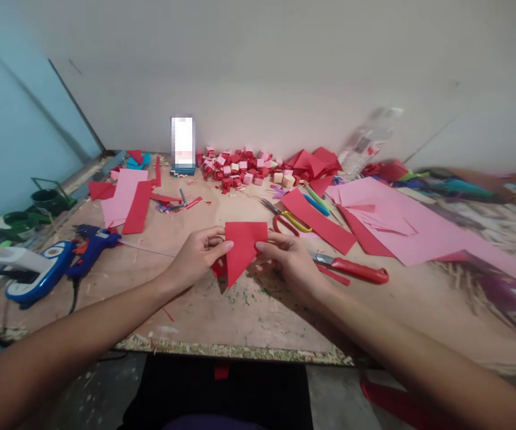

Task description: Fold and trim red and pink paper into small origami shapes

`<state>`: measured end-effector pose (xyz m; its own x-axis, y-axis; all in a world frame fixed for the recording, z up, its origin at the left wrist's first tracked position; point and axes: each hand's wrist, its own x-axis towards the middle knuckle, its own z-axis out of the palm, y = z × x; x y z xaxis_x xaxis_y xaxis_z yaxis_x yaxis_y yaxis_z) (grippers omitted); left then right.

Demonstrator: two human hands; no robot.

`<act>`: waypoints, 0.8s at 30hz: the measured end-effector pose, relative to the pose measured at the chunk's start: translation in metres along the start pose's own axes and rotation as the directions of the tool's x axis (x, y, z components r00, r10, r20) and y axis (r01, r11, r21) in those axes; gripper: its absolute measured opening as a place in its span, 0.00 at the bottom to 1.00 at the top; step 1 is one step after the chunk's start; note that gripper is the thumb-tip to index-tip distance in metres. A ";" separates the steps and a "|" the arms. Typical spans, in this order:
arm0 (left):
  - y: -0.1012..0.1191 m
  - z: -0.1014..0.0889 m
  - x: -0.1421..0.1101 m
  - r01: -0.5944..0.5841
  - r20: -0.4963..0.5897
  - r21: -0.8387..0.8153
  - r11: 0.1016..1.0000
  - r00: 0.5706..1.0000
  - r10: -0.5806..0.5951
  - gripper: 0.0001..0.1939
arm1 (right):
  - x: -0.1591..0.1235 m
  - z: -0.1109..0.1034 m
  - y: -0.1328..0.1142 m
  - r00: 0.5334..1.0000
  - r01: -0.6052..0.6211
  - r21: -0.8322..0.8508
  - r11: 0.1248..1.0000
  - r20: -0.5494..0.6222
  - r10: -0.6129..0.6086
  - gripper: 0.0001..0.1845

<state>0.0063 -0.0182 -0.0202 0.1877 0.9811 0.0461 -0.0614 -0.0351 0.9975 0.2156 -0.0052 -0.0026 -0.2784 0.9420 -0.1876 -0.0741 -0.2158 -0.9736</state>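
A folded piece of red paper is held up above the table, its top edge straight and its lower part tapering to a point at the left. My left hand pinches its left side, thumb in front and fingers behind. On the opposite side my right hand grips the same paper, with the thumb on its front face. Just beyond my right hand lie scissors with red and yellow handles. A red-handled knife rests to the right of that hand.
Small red and pink paper cubes are heaped at the back beside a lit phone. A blue glue gun and power strip lie left. Pink sheets and a plastic bottle are right.
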 end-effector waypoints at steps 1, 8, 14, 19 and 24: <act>0.000 -0.001 0.000 -0.004 -0.011 0.006 1.000 1.000 0.004 0.14 | 0.000 0.000 -0.001 1.000 0.000 0.012 1.000 0.004 0.000 0.14; 0.004 -0.003 0.003 0.009 -0.057 -0.010 1.000 0.998 -0.010 0.12 | -0.001 0.001 -0.001 1.000 0.012 0.069 0.998 -0.006 -0.011 0.09; 0.004 -0.007 0.002 0.089 -0.056 -0.115 0.989 0.994 -0.096 0.16 | 0.003 -0.004 0.004 0.999 0.042 0.013 0.999 -0.018 -0.042 0.14; 0.009 -0.005 -0.001 0.168 -0.013 -0.130 0.977 0.985 -0.171 0.21 | 0.000 -0.007 0.002 0.976 0.217 -0.259 0.941 0.021 -0.219 0.13; 0.005 -0.001 -0.001 0.129 0.100 0.005 0.992 0.987 -0.128 0.17 | -0.006 -0.005 0.000 0.956 0.291 -0.442 0.849 0.099 -0.276 0.20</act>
<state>0.0044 -0.0187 -0.0149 0.2910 0.9536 -0.0772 -0.0322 0.0904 0.9954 0.2224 -0.0097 -0.0017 -0.3403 0.9348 0.1020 0.2793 0.2041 -0.9383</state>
